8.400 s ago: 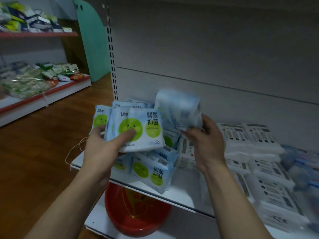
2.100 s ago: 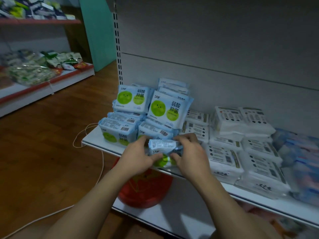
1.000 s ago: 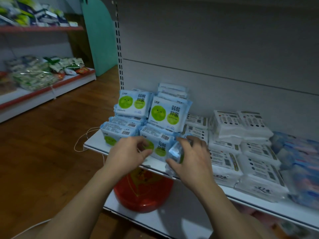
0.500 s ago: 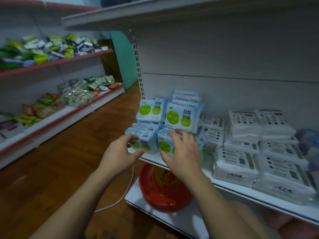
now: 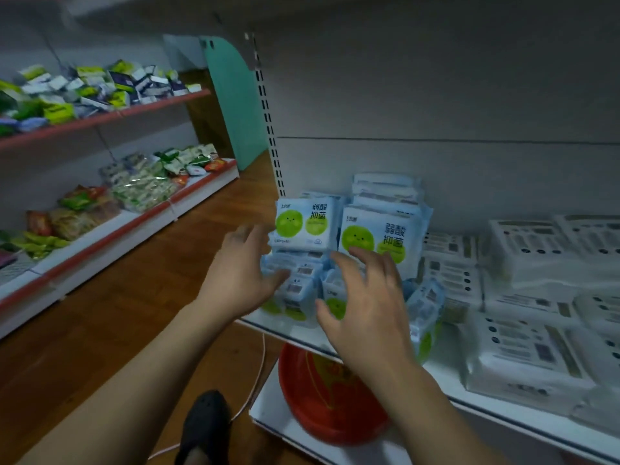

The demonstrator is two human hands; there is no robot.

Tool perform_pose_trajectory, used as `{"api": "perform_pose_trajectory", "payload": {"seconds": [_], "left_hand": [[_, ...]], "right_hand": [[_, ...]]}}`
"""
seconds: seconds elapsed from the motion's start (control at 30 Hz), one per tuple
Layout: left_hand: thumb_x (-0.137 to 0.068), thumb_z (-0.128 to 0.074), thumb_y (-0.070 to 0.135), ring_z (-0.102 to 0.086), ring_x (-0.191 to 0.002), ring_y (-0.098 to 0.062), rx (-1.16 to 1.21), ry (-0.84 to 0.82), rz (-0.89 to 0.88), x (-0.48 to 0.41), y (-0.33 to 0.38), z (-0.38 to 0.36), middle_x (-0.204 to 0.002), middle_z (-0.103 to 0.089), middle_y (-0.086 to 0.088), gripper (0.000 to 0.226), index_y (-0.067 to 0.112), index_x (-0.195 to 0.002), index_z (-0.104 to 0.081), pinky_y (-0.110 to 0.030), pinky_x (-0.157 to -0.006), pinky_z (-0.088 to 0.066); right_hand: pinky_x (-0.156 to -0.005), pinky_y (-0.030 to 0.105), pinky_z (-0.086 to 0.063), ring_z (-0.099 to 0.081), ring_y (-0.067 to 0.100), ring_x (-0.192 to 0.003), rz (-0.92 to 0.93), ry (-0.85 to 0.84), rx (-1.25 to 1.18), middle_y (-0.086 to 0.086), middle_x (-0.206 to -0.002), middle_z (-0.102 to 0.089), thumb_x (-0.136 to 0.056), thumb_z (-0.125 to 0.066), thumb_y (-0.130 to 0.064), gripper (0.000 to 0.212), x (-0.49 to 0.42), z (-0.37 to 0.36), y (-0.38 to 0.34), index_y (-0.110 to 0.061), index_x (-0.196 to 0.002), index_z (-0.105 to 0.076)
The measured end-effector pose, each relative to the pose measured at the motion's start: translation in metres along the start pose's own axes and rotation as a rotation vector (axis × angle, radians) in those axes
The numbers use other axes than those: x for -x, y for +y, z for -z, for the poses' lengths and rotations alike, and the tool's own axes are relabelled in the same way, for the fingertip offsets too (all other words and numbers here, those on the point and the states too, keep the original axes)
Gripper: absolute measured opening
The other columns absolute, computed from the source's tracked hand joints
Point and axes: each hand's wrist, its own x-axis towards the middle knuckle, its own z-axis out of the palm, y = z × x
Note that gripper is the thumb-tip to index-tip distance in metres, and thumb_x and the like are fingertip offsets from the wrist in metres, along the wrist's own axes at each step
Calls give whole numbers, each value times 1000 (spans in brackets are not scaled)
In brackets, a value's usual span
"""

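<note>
Left hand [image 5: 238,280], right hand [image 5: 365,313] now open before glossy pillow-shaped packs [image 5: 303,223]

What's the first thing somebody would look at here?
Probably the blue packs with green smiley faces, stacked at the left end of the shelf. The left hand and right hand spread open just in front of them, and a bright red basin sits on the bottom shelf.

Dark-blue "弱酸抑菌" on the left upright pack [image 5: 303,221] and the right upright pack [image 5: 379,234]; smaller print seemingly illegible.
</note>
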Motion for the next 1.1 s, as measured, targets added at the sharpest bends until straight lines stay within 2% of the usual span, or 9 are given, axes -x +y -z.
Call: {"api": "perform_pose_trajectory", "payload": {"seconds": [0.1, 0.27, 0.33, 0.4, 0.67, 0.83, 0.97, 1.03, 1.1], "left_hand": [[-74, -78, 41, -26, -136, -27, 34, 1, -94, -46, -13, -14, -150, -32, -4, 87, 26, -146, -32, -42, -107, -33], [-66, -78, 56, -4, -147, -31, -105, -195, -247, -103, -22, -44, -162, -6, -4, 114, 34, -153, -7, -56, -112, -24], [-66, -78, 57, -11, -145, -32, -143, -243, -296, -118, -24, -48, -160, -14, -7, 117, 32, -154, -5, -49, -115, -22], [-67, -76, 58, -26, -136, -33, -159, -244, -340, -126, -24, -47, -150, -30, -10, 113, 30, -153, -10, -45, -110, -30], [-66, -82, 50, -33, -124, -31, 99, 34, -230, -121, -33, -5, -133, -42, -14, 99, 25, -146, -29, -41, -97, -36], [-61, -82, 53, -32, -120, -25, 136, 109, -391, -78, -12, -6, -128, -39, -8, 105, 25, -147, -28, -40, -95, -39], [-59, -78, 54, -34, -113, -26, 106, 165, -625, -38, 13, -24, -120, -45, -13, 98, 23, -141, -33, -44, -88, -49], [-65, -67, 55, -36, -113, -29, 155, 216, -695, -29, 27, -32, -119, -43, -11, 87, 23, -138, -35, -44, -87, -50], [-68, -61, 55, -35, -117, -30, 181, 210, -762, -24, 36, -35, -123, -36, -7, 82, 24, -140, -33, -44, -93, -47]], "right_hand": [[-106, 49, -38, -45, 33, -119, 42, 35, 47, 11, -124, -55, -71, -74, -33, 57, -13, -13, 0, -14, -124, -60], [-109, 54, -35, -45, 32, -122, 49, 46, 122, 10, -126, -52, -74, -75, -30, 56, -19, -30, 1, -15, -125, -57], [-108, 55, -36, -46, 32, -122, 50, 48, 131, 9, -126, -52, -75, -74, -30, 54, -18, -32, 3, -16, -124, -56], [-106, 54, -38, -48, 33, -121, 31, 57, 129, 8, -126, -52, -75, -70, -32, 53, -18, -30, 6, -15, -124, -57], [-102, 46, -41, -48, 32, -119, -111, 228, 145, 8, -127, -50, -79, -55, -38, 50, -21, -15, 17, -14, -124, -55], [-91, 37, -48, -55, 23, -111, -193, 281, 11, 4, -120, -56, -84, -55, -44, 51, -22, 2, 16, -12, -123, -57], [-73, 7, -40, -58, -2, -94, -331, 166, -196, -22, -115, -53, -81, -60, -64, 71, -12, 23, 7, -33, -141, -39], [-70, 6, -43, -57, -8, -93, -383, 106, -282, -29, -109, -54, -77, -67, -58, 78, -9, 27, 6, -43, -144, -30], [-75, 8, -47, -60, -8, -96, -381, 123, -378, -21, -110, -61, -79, -75, -39, 73, -8, 27, 9, -52, -138, -33]]}}
